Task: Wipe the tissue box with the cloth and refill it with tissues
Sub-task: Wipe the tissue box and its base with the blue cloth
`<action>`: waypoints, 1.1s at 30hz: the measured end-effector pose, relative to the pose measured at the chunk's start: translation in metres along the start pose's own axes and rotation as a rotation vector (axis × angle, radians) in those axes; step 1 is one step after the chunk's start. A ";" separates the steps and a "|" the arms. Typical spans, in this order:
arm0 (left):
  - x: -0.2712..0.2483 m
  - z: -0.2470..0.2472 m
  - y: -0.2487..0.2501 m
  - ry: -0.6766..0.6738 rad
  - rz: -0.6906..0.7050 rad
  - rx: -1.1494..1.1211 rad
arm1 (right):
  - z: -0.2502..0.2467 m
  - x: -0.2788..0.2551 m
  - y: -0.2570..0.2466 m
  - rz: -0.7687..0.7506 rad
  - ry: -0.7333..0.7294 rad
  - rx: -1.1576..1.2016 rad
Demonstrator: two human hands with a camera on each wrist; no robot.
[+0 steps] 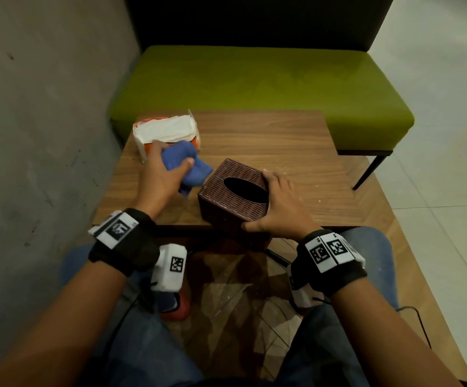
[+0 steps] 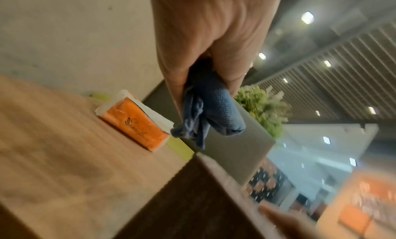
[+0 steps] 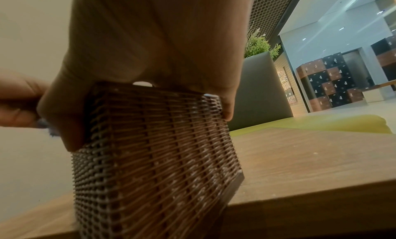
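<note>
A brown woven tissue box point(image 1: 233, 196) point(image 3: 154, 154) with a dark oval slot sits at the near edge of the wooden table point(image 1: 282, 141). My right hand point(image 1: 278, 206) point(image 3: 154, 44) grips its right side, thumb on the near corner, fingers over the top edge. Just left of the box, my left hand point(image 1: 165, 171) point(image 2: 205, 39) holds a bunched blue cloth point(image 1: 190, 166) point(image 2: 210, 112). An orange and white tissue pack point(image 1: 166, 132) point(image 2: 137, 124), open at the top, lies at the table's far left.
A green cushioned bench point(image 1: 254, 88) stands beyond the table, its black leg point(image 1: 370, 170) at the right. A grey wall point(image 1: 36, 121) runs close on the left. Bare tabletop lies right of the box. My knees are under the near edge.
</note>
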State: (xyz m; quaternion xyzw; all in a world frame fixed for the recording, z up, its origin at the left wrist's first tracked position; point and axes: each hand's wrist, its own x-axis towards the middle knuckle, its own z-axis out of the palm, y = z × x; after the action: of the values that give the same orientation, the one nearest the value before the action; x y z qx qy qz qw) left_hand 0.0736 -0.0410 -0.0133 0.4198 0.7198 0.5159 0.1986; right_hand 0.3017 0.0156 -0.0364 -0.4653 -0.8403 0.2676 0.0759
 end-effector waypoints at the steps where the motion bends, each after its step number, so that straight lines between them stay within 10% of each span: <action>1: 0.004 -0.004 0.002 0.045 0.024 -0.084 | 0.000 0.000 0.000 -0.001 0.004 0.001; 12: -0.026 0.025 -0.017 -0.215 0.441 0.166 | 0.005 0.002 0.003 -0.006 0.027 0.003; 21: -0.033 0.026 -0.012 -0.314 0.419 0.358 | 0.006 0.002 0.002 -0.016 0.030 -0.013; 28: -0.013 0.022 -0.015 -0.140 0.315 0.344 | 0.006 0.003 0.002 -0.010 0.043 -0.043; 33: -0.053 0.024 -0.009 -0.360 0.498 0.317 | 0.008 0.006 0.002 -0.024 0.037 -0.035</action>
State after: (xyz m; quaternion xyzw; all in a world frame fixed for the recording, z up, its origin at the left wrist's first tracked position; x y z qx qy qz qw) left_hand 0.1169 -0.0710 -0.0383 0.6927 0.6198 0.3478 0.1226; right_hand 0.2964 0.0183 -0.0450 -0.4615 -0.8488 0.2431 0.0866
